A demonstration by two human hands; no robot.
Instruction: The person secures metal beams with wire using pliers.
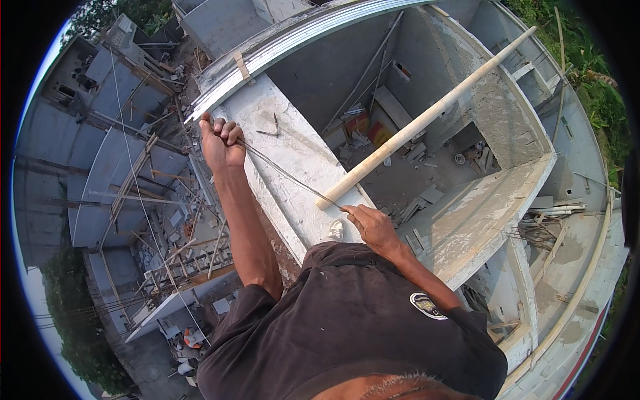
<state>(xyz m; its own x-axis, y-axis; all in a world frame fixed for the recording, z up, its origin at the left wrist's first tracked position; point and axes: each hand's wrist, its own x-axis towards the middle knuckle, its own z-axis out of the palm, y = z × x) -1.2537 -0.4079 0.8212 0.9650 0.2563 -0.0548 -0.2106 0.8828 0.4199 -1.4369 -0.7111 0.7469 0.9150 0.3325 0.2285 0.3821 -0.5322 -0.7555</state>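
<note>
My left hand is closed on one end of a thin dark wire, beside the end of the long silvery metal strips. The wire looks doubled and runs slack down to my right hand, whose fingers pinch its other end. Just ahead of the right hand, the near end of a long pale wooden pole rests on the white wall top. A bent dark piece of wire or rod lies on that wall top, right of my left hand.
I am high on a wall; a shoe shows below me. To the right is a deep unroofed room with rubble and a bucket on its floor. A drop with debris and planks lies left, crossed by a thin cable.
</note>
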